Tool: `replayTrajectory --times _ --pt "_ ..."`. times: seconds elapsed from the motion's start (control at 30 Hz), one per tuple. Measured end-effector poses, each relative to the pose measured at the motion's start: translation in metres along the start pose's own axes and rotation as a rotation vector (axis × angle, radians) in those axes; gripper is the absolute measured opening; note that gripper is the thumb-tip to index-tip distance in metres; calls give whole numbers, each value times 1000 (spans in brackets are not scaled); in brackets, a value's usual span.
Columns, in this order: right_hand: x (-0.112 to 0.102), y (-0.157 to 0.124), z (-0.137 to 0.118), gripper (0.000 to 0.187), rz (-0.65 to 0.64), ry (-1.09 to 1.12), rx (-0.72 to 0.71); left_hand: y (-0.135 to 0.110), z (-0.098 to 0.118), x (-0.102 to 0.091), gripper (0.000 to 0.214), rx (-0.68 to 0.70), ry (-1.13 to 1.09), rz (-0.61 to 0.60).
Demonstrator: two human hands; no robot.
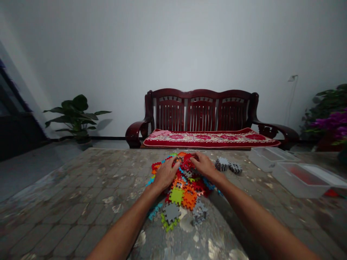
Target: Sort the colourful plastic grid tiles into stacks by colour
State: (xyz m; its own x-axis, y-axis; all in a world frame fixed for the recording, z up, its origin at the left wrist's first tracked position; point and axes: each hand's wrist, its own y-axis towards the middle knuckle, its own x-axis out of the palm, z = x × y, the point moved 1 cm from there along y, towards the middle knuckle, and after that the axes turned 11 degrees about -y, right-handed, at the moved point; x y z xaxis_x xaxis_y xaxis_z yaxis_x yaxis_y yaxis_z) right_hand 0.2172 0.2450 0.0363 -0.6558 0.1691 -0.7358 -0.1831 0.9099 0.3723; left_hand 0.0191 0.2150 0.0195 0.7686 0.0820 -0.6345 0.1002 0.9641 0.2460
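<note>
A heap of colourful interlocking plastic tiles lies on the table, with a lime green tile (176,196), an orange tile (189,198) and a grey tile (171,212) on its near side. My left hand (165,174) rests over the heap's left part, thumb and fingers apart, with no held tile visible. At the far right of the heap, my right hand (204,164) has its fingertips closed on a red tile (187,162). Both hands partly cover the tiles beneath them.
Stacked grey tiles (222,164) stand right of the heap, and another grey stack (200,213) is nearer. Two clear plastic boxes (300,182) sit on the right of the patterned table (89,187). A wooden bench (202,108) stands beyond, with a potted plant (77,115) to the left.
</note>
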Motion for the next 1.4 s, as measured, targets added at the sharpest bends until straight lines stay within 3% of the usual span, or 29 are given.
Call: replayTrajectory --times 0.13,0.27,0.4,0.57,0.7,0.77,0.87,1.1,1.27,1.4 --pt "-5 -5 3 30 35 110 -46 -4 -13 -11 53 -5 5 72" --pt "-15 -33 11 29 39 145 -36 -7 -37 -28 52 -116 120 176" --pt "-21 -79 16 24 -178 184 -65 -10 -62 -40 50 -300 186 202" --pt "-17 -122 14 46 -396 11 -291 -13 -71 -40 47 -358 186 154" --pt "-10 -132 12 11 -416 -120 -313 -16 -72 -38 44 -357 192 146" --pt "-9 -132 13 3 -398 -110 -278 -18 -75 -38 44 -362 197 155" --pt "-9 -128 18 9 -337 25 -153 -19 -81 -39 44 -349 197 175" --pt "-9 -103 44 31 -3 385 137 -17 -93 -38 41 -328 192 212" --pt "-25 -94 71 29 163 235 142 -12 -102 -39 38 -337 79 263" --pt "-39 -93 106 30 238 60 129 -6 -111 -47 36 -320 -359 385"
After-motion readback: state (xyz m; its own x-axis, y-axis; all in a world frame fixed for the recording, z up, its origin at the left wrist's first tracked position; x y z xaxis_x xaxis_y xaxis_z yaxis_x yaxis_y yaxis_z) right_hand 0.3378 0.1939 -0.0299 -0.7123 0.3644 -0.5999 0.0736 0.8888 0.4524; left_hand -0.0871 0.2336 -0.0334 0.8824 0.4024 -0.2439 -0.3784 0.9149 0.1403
